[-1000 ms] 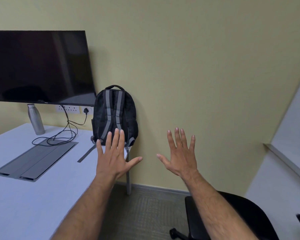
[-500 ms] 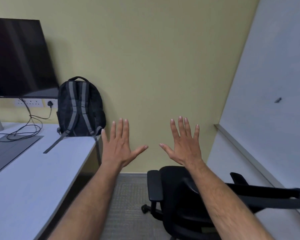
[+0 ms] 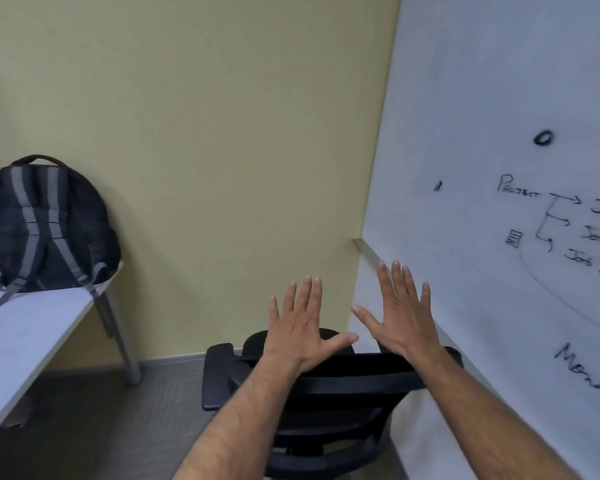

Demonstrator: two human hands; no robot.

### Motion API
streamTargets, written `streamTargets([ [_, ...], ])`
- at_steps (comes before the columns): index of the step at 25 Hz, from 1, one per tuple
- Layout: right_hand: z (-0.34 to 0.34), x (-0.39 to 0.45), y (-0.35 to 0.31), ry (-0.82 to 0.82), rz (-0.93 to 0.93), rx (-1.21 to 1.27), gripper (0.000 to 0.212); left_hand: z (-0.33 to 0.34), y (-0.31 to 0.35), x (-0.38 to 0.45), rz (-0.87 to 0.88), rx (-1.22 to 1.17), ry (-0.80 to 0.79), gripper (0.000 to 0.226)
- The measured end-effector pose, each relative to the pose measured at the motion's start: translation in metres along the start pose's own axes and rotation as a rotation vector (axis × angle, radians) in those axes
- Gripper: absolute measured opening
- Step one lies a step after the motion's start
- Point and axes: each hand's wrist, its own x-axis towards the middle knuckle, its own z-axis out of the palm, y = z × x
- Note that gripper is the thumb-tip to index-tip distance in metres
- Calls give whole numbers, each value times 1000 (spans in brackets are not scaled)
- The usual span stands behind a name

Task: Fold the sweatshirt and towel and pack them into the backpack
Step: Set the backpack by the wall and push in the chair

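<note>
Both hands are raised in front of the camera, backs toward the viewer, above a black office chair (image 3: 326, 403). The left hand (image 3: 303, 327) has its fingers straight and spread, thumb angled out to the right; it holds nothing. The right hand (image 3: 400, 313) is likewise flat and splayed, fingers pointing up, thumb out to the left; it holds nothing. The two thumbs lie near each other but apart. Whether either hand touches the chair back below it cannot be told from this view; both bare forearms cross in front of the chair.

The backpack (image 3: 49, 226) stands upright at the far left, on the end of a pale counter (image 3: 32, 327), its back panel against the yellow wall (image 3: 205, 150). It is black with two grey shoulder straps facing the camera and a carry handle on top. A loose strap end trails forward over the counter surface, and another hangs over the counter edge near the metal leg (image 3: 122, 344). The backpack is well apart from both hands. Whether it is zipped closed cannot be told from this side.

No sweatshirt or towel shows in this view.

To the right, a whiteboard (image 3: 482, 116) runs along the side wall, with handwritten marker notes including the word "Project" and arrows. Its tray edge passes just behind the right fingertips. Grey carpet (image 3: 118, 427) covers the floor beneath the counter and chair.
</note>
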Motion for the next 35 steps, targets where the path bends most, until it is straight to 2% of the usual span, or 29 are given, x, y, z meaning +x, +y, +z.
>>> streamTargets([
  [2,8,-13,23,-115,6,54,102,19,23,-2,-22,-16,-106,121],
  [6,7,-39,36,-326,-39,241,100,22,30,-8,-131,-32,-221,125],
  [9,-1,-55,33,-420,-180,109,94,13,24,-20,-186,7,-311,114],
  [14,-2,-59,26,-328,-208,131,75,5,9,-40,-172,126,-289,102],
  [21,10,-58,-2,-110,-258,152,77,-5,-29,-54,-190,90,-139,96],
  [29,21,-26,-33,-61,-373,175,69,-21,-53,-55,-286,128,-130,86],
  [35,42,4,-71,-75,-515,244,74,-32,-81,-64,-447,136,-143,95],
])
